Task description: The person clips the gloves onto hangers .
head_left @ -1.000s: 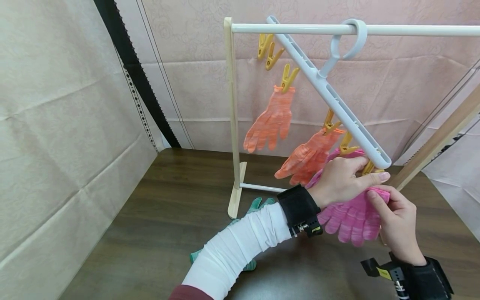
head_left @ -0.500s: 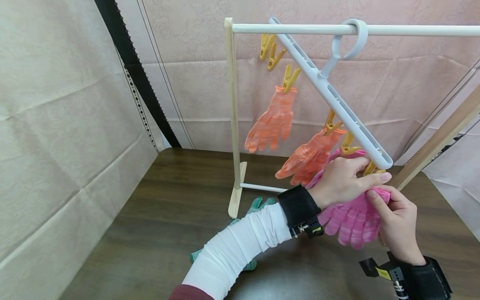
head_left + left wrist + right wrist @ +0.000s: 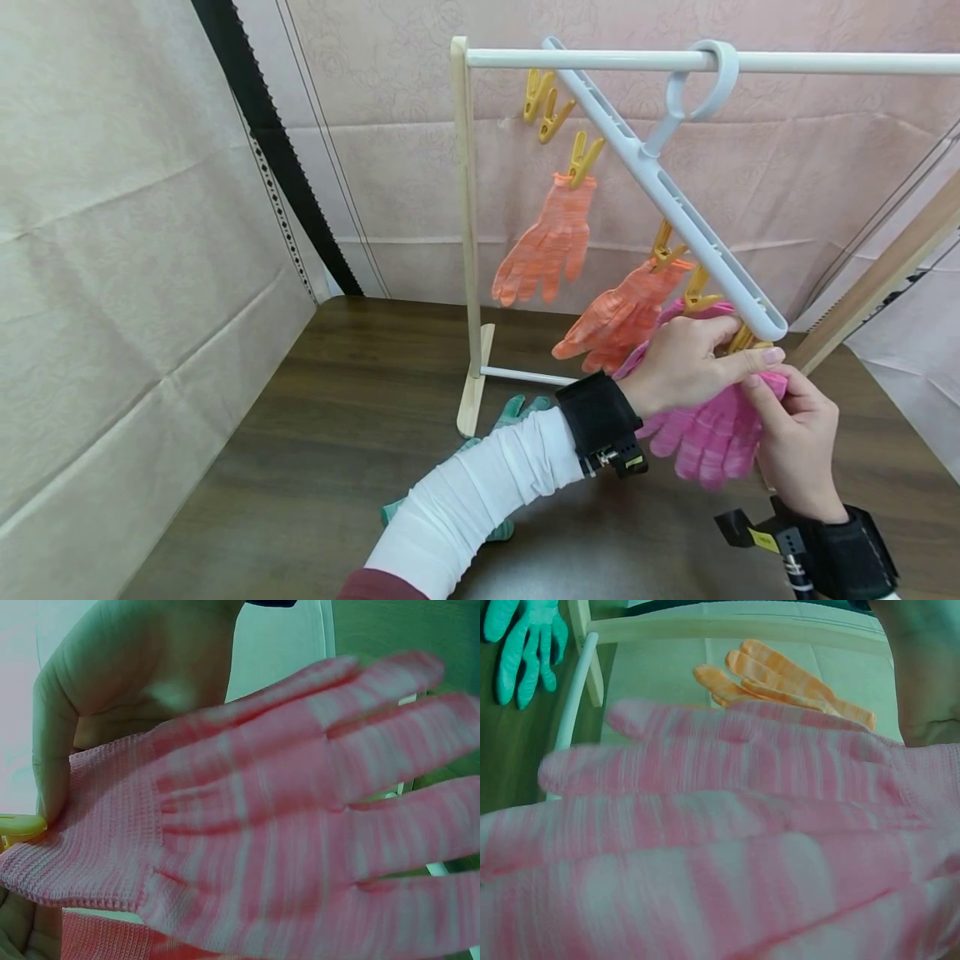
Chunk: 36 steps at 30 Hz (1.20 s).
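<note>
From the low end of a pale blue clip hanger (image 3: 693,196), a yellow clothespin (image 3: 742,337) hangs between the thumb and fingers of my left hand (image 3: 686,362), which pinches it. My right hand (image 3: 802,442) holds a pink striped glove (image 3: 712,442) by its cuff, right under that clothespin, with the glove's fingers hanging down. In the left wrist view the clothespin tip (image 3: 22,825) overlaps the cuff (image 3: 97,832). Another pink glove (image 3: 701,310) hangs from the neighbouring clothespin (image 3: 699,290), partly hidden behind my left hand.
Two orange gloves (image 3: 551,237) hang from clothespins farther along the hanger; two more clothespins (image 3: 553,117) hold nothing. The hanger hooks over a white rod (image 3: 585,59) on a wooden stand (image 3: 467,208). Green gloves (image 3: 517,412) lie on the table (image 3: 300,467), partly under my left forearm.
My right hand has risen slightly, bringing the pink glove's cuff closer to the clothespin. My left hand stays nearly in place, and the hanger has shifted a little to the right.
</note>
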Available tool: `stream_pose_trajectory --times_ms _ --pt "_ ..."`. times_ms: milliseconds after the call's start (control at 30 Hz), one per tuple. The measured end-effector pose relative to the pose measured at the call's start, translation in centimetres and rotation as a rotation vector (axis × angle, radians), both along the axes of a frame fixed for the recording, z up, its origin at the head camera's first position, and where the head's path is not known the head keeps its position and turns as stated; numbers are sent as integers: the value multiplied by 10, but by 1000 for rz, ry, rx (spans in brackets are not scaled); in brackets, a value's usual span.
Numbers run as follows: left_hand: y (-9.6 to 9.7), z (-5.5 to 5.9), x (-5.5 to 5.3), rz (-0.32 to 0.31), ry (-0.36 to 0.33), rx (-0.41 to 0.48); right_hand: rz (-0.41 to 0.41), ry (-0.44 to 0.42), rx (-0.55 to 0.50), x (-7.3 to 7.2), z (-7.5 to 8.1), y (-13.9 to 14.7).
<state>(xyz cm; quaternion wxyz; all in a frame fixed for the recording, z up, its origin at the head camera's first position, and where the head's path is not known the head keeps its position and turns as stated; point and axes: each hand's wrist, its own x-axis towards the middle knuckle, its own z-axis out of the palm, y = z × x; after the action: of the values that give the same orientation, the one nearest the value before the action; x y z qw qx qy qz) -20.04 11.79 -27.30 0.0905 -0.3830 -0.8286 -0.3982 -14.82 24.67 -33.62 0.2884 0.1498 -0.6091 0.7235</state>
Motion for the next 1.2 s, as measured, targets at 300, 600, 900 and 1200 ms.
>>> stream_pose_trajectory --times_ms 300,600,900,1200 --pt "0 2 2 15 -16 -23 181 44 -199 -3 -1 -3" --pt "1 3 5 39 -24 -27 395 44 -327 -6 -4 -2" --pt "0 1 6 50 -18 -23 480 42 -474 -10 0 -3" --pt "-5 -9 4 -54 4 27 685 64 -408 -7 -10 6"
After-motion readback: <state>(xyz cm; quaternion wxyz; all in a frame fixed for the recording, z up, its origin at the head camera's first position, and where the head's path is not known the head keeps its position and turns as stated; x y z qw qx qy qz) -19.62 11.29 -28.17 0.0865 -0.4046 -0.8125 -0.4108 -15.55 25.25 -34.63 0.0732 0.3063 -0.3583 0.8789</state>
